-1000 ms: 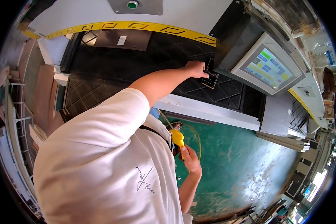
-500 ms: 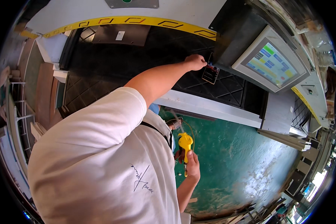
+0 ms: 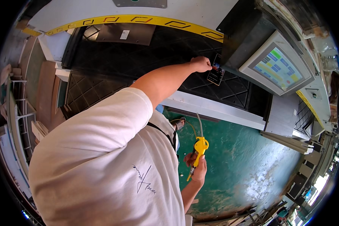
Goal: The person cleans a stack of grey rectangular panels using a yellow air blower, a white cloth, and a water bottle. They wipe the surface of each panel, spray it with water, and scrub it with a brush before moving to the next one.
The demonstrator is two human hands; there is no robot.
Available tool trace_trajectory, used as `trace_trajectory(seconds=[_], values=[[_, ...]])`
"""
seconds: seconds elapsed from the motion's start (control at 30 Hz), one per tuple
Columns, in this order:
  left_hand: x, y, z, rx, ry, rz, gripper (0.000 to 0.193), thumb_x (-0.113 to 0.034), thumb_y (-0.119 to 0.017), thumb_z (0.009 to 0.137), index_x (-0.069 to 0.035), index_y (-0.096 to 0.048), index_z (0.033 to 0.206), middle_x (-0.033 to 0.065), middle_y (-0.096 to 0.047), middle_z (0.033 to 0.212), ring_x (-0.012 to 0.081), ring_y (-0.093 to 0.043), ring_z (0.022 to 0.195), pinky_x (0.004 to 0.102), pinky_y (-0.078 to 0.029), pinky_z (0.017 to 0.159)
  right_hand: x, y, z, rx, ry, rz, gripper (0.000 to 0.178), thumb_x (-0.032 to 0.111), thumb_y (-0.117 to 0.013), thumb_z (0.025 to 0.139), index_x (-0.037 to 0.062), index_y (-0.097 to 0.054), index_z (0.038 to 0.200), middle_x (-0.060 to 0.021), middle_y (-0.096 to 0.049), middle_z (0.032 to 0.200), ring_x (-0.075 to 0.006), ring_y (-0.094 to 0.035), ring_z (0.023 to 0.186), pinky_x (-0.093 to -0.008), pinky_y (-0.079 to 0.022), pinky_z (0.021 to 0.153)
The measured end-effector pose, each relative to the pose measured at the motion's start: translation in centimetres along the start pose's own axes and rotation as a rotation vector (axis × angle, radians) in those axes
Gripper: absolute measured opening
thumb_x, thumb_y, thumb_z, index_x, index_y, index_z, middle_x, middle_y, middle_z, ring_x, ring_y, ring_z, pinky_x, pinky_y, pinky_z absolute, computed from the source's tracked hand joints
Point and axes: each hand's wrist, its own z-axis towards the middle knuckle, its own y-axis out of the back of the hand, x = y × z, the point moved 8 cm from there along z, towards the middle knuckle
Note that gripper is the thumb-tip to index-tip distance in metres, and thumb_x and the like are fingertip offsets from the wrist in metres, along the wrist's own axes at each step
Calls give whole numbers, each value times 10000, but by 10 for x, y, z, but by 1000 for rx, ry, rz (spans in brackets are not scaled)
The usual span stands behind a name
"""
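My left arm reaches across to a dark diamond-patterned bed [image 3: 229,90] of a machine. There my left hand [image 3: 202,64] is closed, its fingertips at the left edge of a smartphone [image 3: 216,77] with a lit screen. The phone lies on the bed; whether the fingers touch it I cannot tell. Lower down, over the green floor, my right hand [image 3: 200,168] is wrapped round a yellow air blow gun [image 3: 200,146]. Its thin nozzle points upward, and a yellow hose trails near it. Part of the gun's handle is hidden by my fingers.
A tilted touchscreen panel [image 3: 277,67] stands right of the phone. A yellow marked strip [image 3: 139,19] runs along the machine above the bed, where a brown board [image 3: 126,33] lies. A white beam [image 3: 214,107] edges the bed. Stacked boards [image 3: 288,141] lie at the right.
The blow gun has risen slightly and shifted right in my right hand, its nozzle now more upright. My left hand stays by the phone, and the whole view has shifted slightly.
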Motion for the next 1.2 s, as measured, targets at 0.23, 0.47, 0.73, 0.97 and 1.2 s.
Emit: trace_trajectory(seconds=[0.23,0.47,0.73,0.97,1.2], values=[[3,2,5,-16,-48,-78,360,-459,-779,877,-136,-761,1035,56,-775,1040,265,-730,1007,391,-549,877,6,2,-6,-110,146,281,650,552,-432,1095,-15,-532,1397,-115,-624,846,-223,-588,757,-334,-450,622],[10,2,-3,49,-59,-124,360,-412,-774,909,-107,-749,1100,58,-773,1026,222,-729,938,354,-556,838,1,9,-7,-167,127,378,542,515,-413,1109,8,-592,1179,-157,-663,932,-218,-583,755,-331,-443,643],[93,106,-119,-210,-90,-578,275,-254,-715,1006,-61,-718,1201,50,-762,1074,152,-728,979,295,-566,865,1,8,-6,-74,31,76,524,501,-422,1110,11,-580,1007,-134,-689,940,-199,-587,760,-315,-451,660],[212,241,-235,-778,-63,408,367,-255,-730,941,-87,-679,1264,131,-703,1205,334,-640,1173,419,-514,1014,26,-19,6,164,-43,-226,504,469,-422,1115,7,-576,984,-146,-672,899,-187,-570,733,-314,-441,653],[262,224,-222,-618,44,738,673,-475,-602,1020,-144,-429,1579,189,-228,1708,393,-247,1566,561,-294,1226,21,-30,6,346,-78,-429,512,466,-396,1122,10,-556,953,-166,-657,881,-207,-567,718,-323,-428,631]])
